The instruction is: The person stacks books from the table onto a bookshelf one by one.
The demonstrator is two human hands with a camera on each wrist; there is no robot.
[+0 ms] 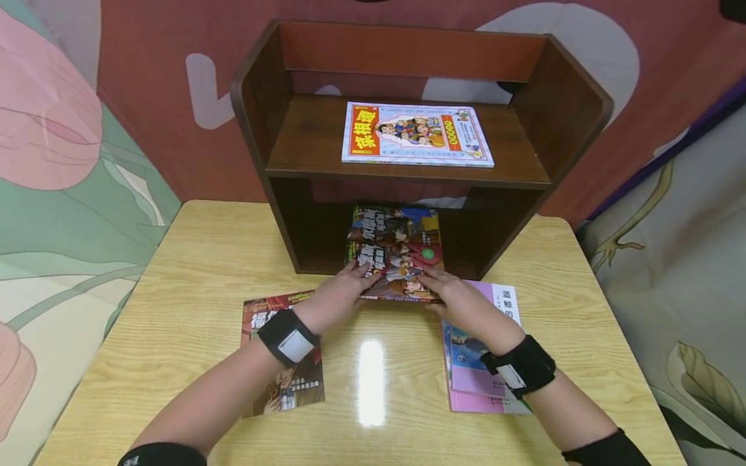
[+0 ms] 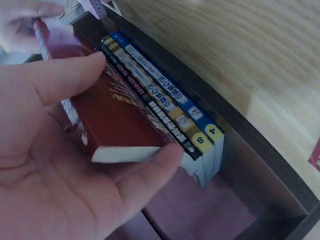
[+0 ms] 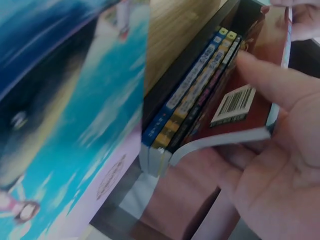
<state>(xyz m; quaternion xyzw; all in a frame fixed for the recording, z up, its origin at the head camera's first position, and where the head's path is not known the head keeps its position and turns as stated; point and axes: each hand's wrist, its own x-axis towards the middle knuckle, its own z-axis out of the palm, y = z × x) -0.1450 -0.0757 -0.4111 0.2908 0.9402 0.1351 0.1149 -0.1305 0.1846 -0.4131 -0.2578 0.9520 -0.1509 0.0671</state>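
A paperback book with a crowded, colourful cover lies across the front of the bookshelf's lower compartment. My left hand grips its left side and my right hand grips its right side. Seen from the left wrist, the book's reddish-brown underside slants away from a neat stack of books with blue, yellow and black spines. A barcode shows on that underside in the right wrist view. Part of another similar cover shows behind the held book.
On the upper shelf lies a white-bordered book. A dark red-and-brown book lies on the table under my left forearm. Purple-covered books lie under my right wrist. The bookshelf's side panels flank the lower compartment.
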